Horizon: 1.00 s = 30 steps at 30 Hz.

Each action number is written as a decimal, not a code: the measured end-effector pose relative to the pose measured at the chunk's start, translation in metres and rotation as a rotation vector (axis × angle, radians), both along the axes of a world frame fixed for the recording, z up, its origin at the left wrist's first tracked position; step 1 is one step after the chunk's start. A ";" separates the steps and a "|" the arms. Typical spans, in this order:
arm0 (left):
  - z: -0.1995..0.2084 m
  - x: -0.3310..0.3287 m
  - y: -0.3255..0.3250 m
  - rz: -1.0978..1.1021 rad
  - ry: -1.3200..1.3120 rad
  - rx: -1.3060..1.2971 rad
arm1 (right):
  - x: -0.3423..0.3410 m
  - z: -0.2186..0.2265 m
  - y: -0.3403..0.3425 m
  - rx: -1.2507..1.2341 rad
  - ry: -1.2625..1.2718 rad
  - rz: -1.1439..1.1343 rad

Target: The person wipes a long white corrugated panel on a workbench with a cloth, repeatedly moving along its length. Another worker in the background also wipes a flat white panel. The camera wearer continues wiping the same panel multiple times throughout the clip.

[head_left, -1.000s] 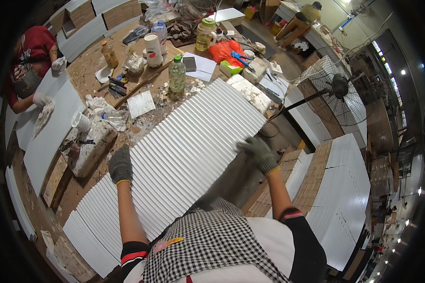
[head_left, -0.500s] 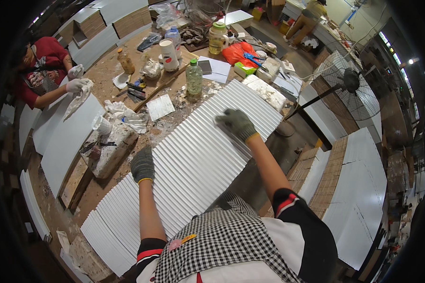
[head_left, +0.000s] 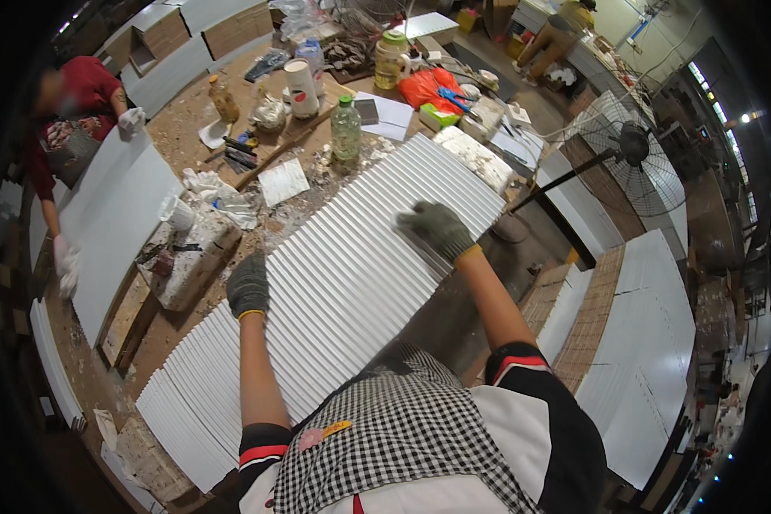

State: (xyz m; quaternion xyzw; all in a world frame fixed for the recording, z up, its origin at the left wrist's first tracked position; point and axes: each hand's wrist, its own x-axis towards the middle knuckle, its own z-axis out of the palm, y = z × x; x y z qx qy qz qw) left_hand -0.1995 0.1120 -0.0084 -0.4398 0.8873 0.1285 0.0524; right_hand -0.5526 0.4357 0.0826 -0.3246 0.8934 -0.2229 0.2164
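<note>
A broad row of white strips (head_left: 334, 300) lies side by side like a ribbed sheet, slanting across the bench before me. My left hand (head_left: 248, 287), in a dark grey knitted glove, rests along their far-left edge with its fingers laid forward. Over the right part of the ribbed surface is my right hand (head_left: 439, 230), gloved the same way. Its fingers are bent and pressed together, slightly blurred; what lies beneath them, if anything, is hidden. Toward my lower left the strips fan slightly apart.
Beyond the strips stand a green-capped bottle (head_left: 345, 133), a white canister (head_left: 301, 90) and a lidded jug (head_left: 391, 60). A stained white block (head_left: 188, 261) is at left. A standing fan (head_left: 634, 146) and stacked white boards (head_left: 638, 343) are at right. A co-worker (head_left: 77, 128) handles a large white panel (head_left: 116, 223).
My right hand has shifted slightly over the strips. The co-worker's hands have spread apart along the white panel, and the cloth they held is gone from sight. The whole view has shifted slightly.
</note>
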 end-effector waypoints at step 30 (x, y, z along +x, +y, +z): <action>0.043 -0.005 0.016 0.104 0.104 0.115 | -0.033 -0.041 -0.173 -0.124 0.420 0.415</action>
